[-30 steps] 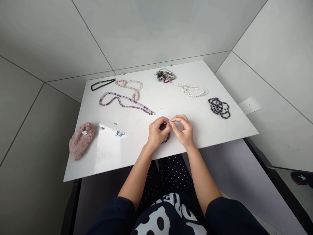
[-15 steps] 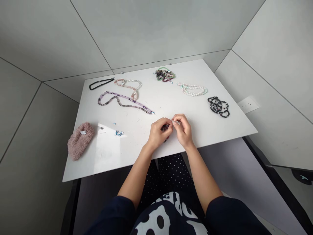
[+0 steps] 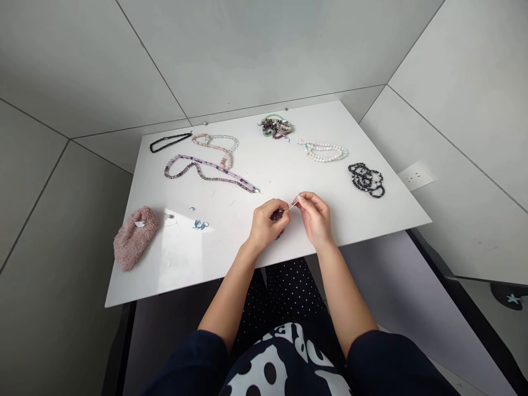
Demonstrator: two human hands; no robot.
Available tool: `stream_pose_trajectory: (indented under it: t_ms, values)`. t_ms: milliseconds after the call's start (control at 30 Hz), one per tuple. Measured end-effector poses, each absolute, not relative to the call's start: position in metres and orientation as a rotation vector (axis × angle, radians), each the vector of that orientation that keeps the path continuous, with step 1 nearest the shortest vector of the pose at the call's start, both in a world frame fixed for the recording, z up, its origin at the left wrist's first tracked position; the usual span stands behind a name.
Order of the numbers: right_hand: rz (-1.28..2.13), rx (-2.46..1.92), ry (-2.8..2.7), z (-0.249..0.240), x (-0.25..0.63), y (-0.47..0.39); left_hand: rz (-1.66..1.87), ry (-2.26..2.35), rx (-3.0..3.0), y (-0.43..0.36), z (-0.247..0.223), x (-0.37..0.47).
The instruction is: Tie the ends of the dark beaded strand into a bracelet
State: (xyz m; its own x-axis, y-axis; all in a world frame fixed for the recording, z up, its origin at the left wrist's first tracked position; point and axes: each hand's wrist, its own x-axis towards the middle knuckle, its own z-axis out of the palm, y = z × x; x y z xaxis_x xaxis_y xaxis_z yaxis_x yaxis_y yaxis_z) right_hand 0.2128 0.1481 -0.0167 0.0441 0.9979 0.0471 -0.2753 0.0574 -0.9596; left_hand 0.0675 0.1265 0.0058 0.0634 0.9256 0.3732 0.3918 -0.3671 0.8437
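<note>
Near the front edge of the table, my left hand (image 3: 266, 221) is closed around a strand of dark red beads (image 3: 278, 215). Part of the strand hangs below my fingers, and the rest is hidden by them. My right hand (image 3: 315, 216), beside it, pinches a thin white thread (image 3: 294, 204) between thumb and forefinger. The thread runs taut from the fingertips of one hand to the other. Both hands are just above the white table.
Across the white table (image 3: 231, 253) lie a purple bead strand (image 3: 208, 161), a pink and clear strand (image 3: 212, 144), a black strand (image 3: 171, 143), a mixed bead pile (image 3: 277, 126), pale beads (image 3: 324, 151), dark bracelets (image 3: 366, 180), blue scraps (image 3: 201, 225) and a fluffy pink pouch (image 3: 135, 237).
My right hand has moved a little right and away from the left, drawing the white thread out between them. My left hand stays on the dark red beads.
</note>
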Motion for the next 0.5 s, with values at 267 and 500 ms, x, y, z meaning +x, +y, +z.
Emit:
stream_pose_trajectory:
  t_ms: [267, 500]
  values:
    - [1.358, -0.953, -0.582, -0.013, 0.219, 0.154, 1.275, 1.332, 1.672, 0.126, 0.005, 0.066]
    - [1.282, -0.945, -0.577, 0.010, 0.225, 0.153, 1.343, 1.304, 1.485, 0.129, -0.002, 0.065]
